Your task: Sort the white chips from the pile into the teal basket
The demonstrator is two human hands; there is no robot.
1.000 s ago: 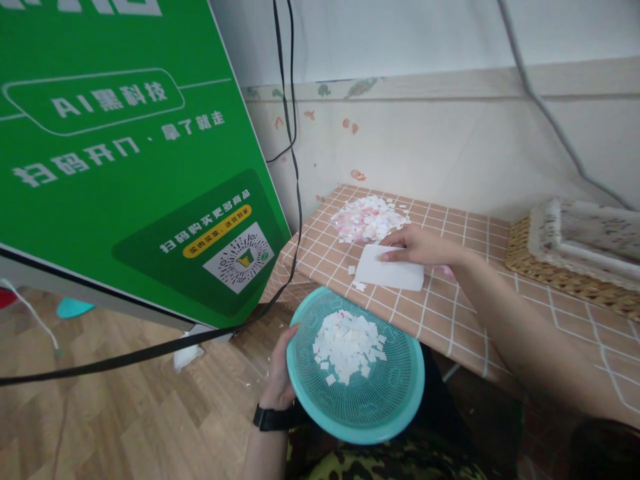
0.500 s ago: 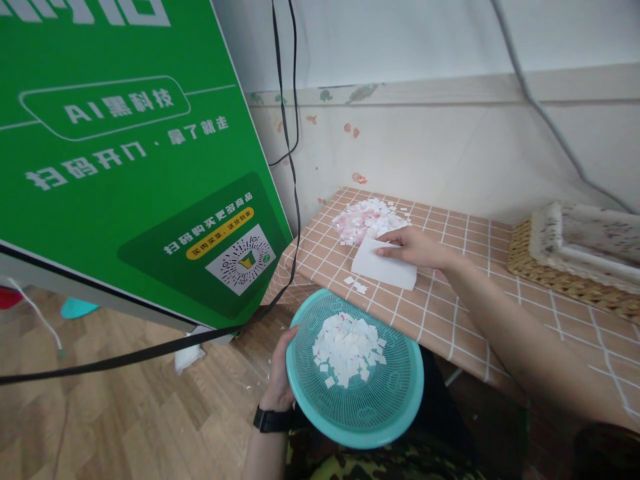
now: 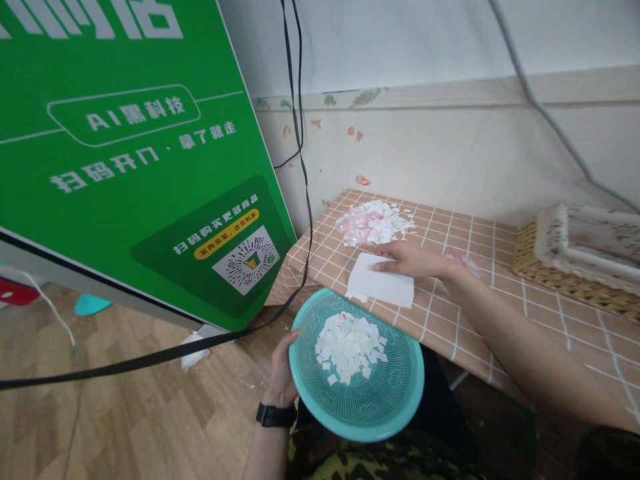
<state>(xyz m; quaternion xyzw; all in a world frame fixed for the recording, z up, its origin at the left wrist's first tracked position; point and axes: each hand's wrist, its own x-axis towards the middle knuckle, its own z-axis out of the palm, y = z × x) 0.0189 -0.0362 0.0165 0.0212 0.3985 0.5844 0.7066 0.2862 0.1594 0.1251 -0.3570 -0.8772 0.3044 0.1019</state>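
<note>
My left hand grips the left rim of a teal plastic strainer basket, its thumb over the edge and its other fingers hidden beneath. A heap of small white paper pieces lies in the basket. In my right hand a white sheet of card or paper is pinched by its upper part. The sheet slants low over the table near its front edge, with a few loose paper scraps at its lower left. Behind it on the table sits a pile of white and pinkish paper bits.
The table has a brown checked cloth. A woven basket with a white lining stands at its right. On the left is a tall green cabinet panel, with a black strap hanging across the view. A pink scrap lies behind my right wrist.
My right hand has drawn the sheet toward the table's front edge, pushing the loose scraps closer to the basket. My left hand still holds the basket in nearly the same place.
</note>
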